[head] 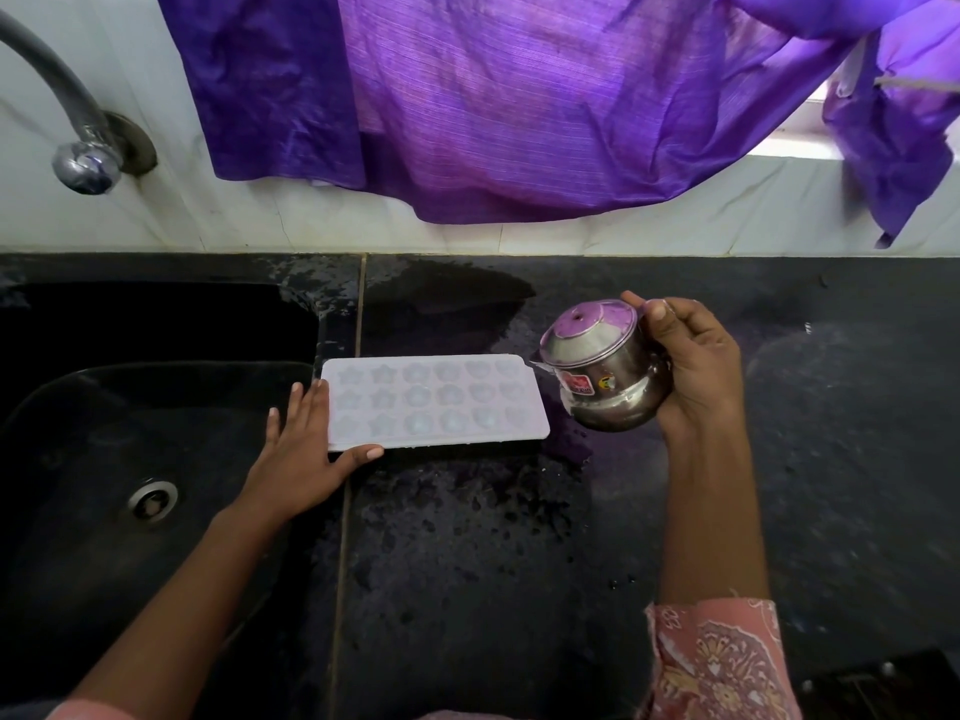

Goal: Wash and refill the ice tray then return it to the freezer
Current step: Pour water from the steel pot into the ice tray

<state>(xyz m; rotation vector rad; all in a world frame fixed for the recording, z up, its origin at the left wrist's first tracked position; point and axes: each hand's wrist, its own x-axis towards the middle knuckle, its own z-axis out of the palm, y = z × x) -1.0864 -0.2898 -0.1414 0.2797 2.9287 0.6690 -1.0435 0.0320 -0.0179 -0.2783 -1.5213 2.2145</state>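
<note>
Ice tray (436,402) lies flat at the centre of the frame on the wet black surface (467,537), just right of the sink (156,371). Left grip (301,449) is released, with straight fingers against the tray's left end and the thumb along its near edge, likely to stop it sliding. Right grip (696,366) is wrapped round a small steel pot (602,371), tilted with its lip at the tray's right end, apparently to fill the moulds.
</note>
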